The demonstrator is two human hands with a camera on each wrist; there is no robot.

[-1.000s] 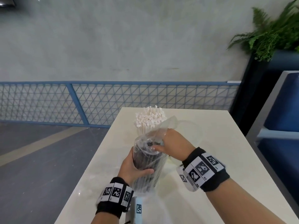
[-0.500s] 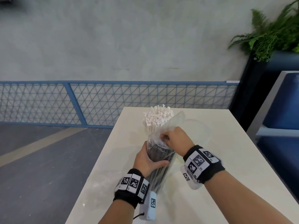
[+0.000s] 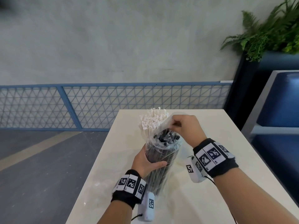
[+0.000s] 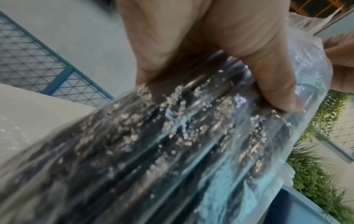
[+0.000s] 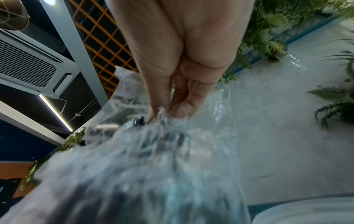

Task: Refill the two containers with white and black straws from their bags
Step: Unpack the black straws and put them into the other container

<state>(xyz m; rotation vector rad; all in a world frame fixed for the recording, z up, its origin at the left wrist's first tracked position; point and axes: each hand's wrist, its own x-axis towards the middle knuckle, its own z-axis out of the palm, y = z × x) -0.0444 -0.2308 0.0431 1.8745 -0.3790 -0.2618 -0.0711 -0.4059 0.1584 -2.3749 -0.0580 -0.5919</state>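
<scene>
A clear plastic bag of black straws (image 3: 161, 156) stands tilted over the table, and my left hand (image 3: 148, 161) grips it around its middle. In the left wrist view my left hand (image 4: 220, 60) wraps the crinkled bag (image 4: 153, 144). My right hand (image 3: 183, 126) is at the bag's open mouth and pinches the plastic film there; the black straw ends (image 3: 166, 137) show inside. The right wrist view shows the right hand's fingertips (image 5: 182, 109) pinching the film (image 5: 153, 136). White straws (image 3: 152, 121) stand upright just behind the bag; their container is hidden.
The beige table (image 3: 226, 159) runs ahead, its left edge close to my left arm. A blue mesh railing (image 3: 97, 104) lies beyond the far end. A dark planter with ferns (image 3: 267, 33) and a blue seat (image 3: 278, 110) stand on the right.
My right hand has risen and pulled the bag's mouth up and open, so the black straw ends now show. The left hand keeps its grip around the bag.
</scene>
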